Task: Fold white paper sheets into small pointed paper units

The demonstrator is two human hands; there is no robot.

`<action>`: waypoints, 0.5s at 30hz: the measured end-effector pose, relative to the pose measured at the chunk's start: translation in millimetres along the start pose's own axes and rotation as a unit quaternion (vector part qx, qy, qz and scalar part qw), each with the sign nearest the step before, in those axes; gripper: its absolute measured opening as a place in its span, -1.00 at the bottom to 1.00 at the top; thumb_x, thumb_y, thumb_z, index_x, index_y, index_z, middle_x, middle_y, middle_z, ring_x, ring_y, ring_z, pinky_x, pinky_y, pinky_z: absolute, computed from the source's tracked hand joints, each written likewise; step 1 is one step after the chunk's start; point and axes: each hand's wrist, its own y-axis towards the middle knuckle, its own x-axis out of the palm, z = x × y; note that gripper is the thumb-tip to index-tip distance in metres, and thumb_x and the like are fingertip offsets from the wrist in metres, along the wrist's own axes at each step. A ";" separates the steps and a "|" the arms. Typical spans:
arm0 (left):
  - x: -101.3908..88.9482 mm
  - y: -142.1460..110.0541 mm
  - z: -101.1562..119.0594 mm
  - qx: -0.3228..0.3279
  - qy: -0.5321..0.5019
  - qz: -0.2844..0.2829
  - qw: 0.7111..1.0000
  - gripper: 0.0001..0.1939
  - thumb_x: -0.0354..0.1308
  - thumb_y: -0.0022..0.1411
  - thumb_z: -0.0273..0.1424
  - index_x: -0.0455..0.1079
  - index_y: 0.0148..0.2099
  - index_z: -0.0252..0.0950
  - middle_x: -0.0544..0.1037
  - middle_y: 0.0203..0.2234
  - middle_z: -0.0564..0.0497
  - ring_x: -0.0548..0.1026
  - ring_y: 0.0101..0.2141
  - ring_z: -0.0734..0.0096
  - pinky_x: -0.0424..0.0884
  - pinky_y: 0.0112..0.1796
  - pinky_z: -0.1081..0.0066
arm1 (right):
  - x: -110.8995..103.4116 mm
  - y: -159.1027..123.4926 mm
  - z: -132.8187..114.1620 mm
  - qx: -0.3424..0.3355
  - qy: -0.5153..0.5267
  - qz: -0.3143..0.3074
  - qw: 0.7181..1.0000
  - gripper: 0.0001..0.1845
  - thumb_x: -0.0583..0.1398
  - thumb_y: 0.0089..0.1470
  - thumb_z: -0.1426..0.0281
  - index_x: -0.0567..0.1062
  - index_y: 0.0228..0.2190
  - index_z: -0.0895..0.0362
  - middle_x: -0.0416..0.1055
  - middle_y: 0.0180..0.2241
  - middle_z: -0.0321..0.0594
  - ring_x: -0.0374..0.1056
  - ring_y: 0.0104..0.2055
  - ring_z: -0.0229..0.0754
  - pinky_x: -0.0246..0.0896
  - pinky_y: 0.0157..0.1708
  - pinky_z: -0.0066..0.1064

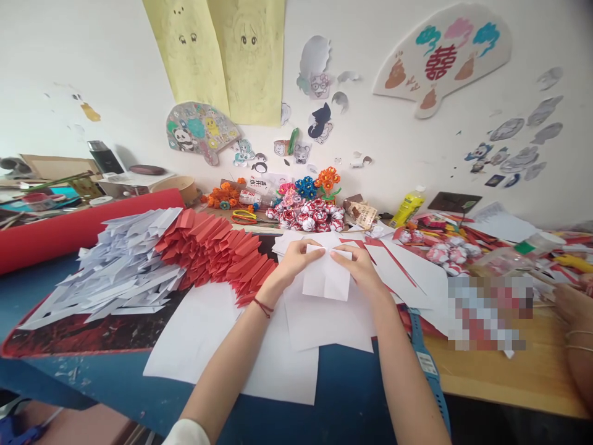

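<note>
Between my two hands is a small white sheet of paper point(325, 281) with crease lines down and across it. My left hand point(301, 256) pinches its upper left part, thumb on the near face. At the upper right, my right hand point(359, 262) grips the same sheet, its thumb close to the left one. Below it lie larger white sheets point(282, 364) on the blue table cover. Left of my hands are a thick row of folded red paper pieces point(215, 250) and a heap of folded white paper pieces point(120, 266).
A red roll point(88, 225) lies behind the heaps. Paper flowers point(308, 213) and a yellow bottle point(407, 207) stand by the wall. At the right, another person's hand point(572, 303) is over the wooden table point(509, 386). A blue watch strap point(424, 352) shows beside my right forearm.
</note>
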 end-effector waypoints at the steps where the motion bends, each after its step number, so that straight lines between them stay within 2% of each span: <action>1: -0.3 0.4 -0.5 0.007 0.022 0.007 1.000 -0.68 0.26 0.06 -0.18 0.47 -0.30 -0.36 0.55 -0.38 -0.03 0.48 -0.39 0.42 0.36 -0.36 0.48 | 0.2 -0.2 -0.6 -0.009 -0.008 0.002 1.000 -0.60 0.34 -0.15 0.08 0.58 -0.35 0.13 0.52 -0.33 -0.17 0.41 -0.30 -0.07 0.30 -0.35 -0.35; 6: -1.0 0.9 -0.4 0.051 0.121 0.027 0.991 -0.79 0.21 0.10 -0.27 0.49 -0.32 -0.33 0.57 -0.33 -0.02 0.49 -0.30 0.36 0.37 -0.24 0.43 | 0.3 -0.5 -1.1 -0.032 -0.034 -0.024 0.999 -0.71 0.31 -0.08 0.15 0.59 -0.42 0.13 0.51 -0.36 -0.19 0.40 -0.30 -0.10 0.27 -0.34 -0.38; 15: -1.8 2.5 -2.8 0.090 0.186 0.019 0.978 -0.81 0.18 0.14 -0.30 0.52 -0.31 -0.32 0.59 -0.32 -0.02 0.51 -0.25 0.31 0.35 -0.15 0.39 | 0.8 -1.7 -2.2 -0.045 -0.038 -0.029 0.998 -0.71 0.28 -0.03 0.14 0.59 -0.43 0.12 0.52 -0.38 -0.19 0.40 -0.31 -0.10 0.26 -0.31 -0.34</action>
